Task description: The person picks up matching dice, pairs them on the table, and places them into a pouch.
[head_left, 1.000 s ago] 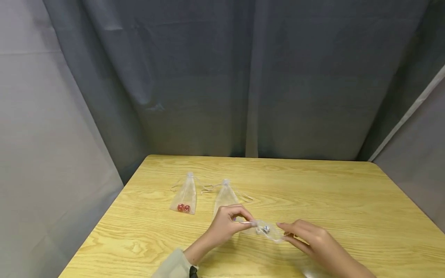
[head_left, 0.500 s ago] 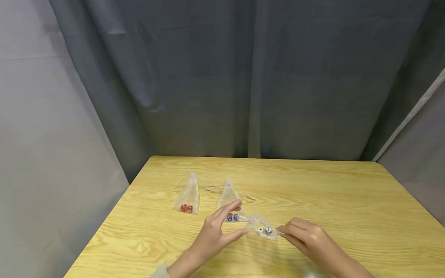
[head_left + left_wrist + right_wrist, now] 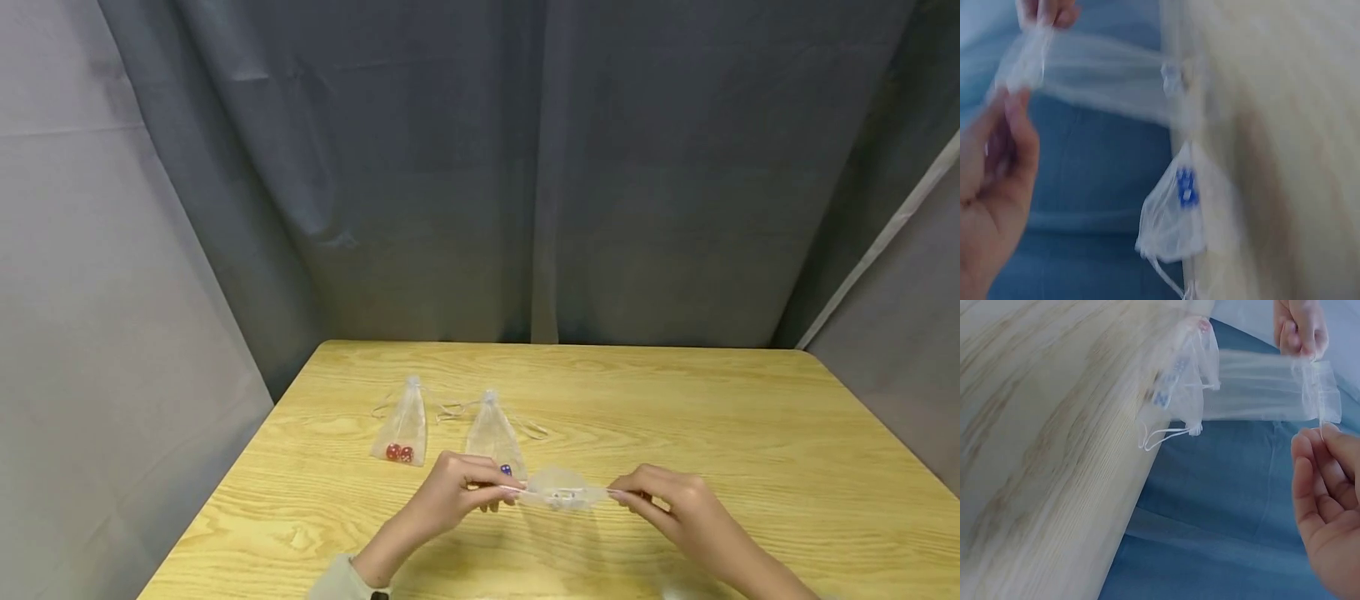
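A sheer white drawstring pouch (image 3: 562,479) is stretched between the two hands above the table, with white dice (image 3: 564,498) visible through it. On its left side, my left hand (image 3: 450,496) pinches the drawstring between thumb and fingers. From the opposite side my right hand (image 3: 678,504) pinches the other end of the cord. The right wrist view shows the gathered mouth of this pouch (image 3: 1254,387) between both sets of fingertips. Just behind the left hand lies a second pouch (image 3: 491,429) with blue dice (image 3: 506,470), partly hidden by that hand.
A third pouch (image 3: 408,417) holding two red dice (image 3: 400,453) lies further left on the wood-grain table (image 3: 675,408). Loose cords (image 3: 450,410) spread between the two lying pouches. Dark grey curtains (image 3: 420,183) hang behind the table.
The left hand lets go of the cord, spreads its fingers, then pinches the cord again. The held pouch's mouth is now drawn flatter between the hands. The right hand keeps its pinch.
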`<act>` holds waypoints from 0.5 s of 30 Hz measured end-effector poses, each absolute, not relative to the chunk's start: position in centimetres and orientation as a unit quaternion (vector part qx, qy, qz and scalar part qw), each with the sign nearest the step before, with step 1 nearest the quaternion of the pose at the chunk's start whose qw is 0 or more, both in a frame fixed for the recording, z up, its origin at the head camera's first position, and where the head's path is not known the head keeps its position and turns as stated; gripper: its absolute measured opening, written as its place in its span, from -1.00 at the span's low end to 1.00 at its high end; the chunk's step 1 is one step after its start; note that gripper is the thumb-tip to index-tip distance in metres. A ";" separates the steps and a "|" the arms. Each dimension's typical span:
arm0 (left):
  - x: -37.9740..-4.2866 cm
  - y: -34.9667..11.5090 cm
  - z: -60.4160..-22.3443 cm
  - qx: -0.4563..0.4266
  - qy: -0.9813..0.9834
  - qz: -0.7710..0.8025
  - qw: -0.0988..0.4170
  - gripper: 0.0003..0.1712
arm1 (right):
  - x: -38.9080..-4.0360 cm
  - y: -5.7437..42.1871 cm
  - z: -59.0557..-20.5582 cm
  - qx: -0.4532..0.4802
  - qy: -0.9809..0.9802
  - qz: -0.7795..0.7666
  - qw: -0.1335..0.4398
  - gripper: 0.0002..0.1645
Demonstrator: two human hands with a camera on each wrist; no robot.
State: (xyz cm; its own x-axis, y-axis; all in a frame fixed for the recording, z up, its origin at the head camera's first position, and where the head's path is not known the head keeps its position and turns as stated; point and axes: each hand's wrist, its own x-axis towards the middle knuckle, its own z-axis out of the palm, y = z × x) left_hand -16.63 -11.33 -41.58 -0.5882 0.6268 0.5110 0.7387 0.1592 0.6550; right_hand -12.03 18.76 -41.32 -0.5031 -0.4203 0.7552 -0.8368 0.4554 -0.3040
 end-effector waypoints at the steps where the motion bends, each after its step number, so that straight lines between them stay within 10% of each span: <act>1: -16.8 -11.6 -41.6 -0.457 -0.749 -0.478 0.042 -0.82 | -11.9 18.9 -41.2 0.380 -0.802 0.348 0.301 -0.58; 15: -17.9 -13.4 -42.2 -0.389 -0.785 -0.473 0.094 -0.79 | -10.5 19.5 -40.2 0.190 -0.851 0.430 0.233 -0.74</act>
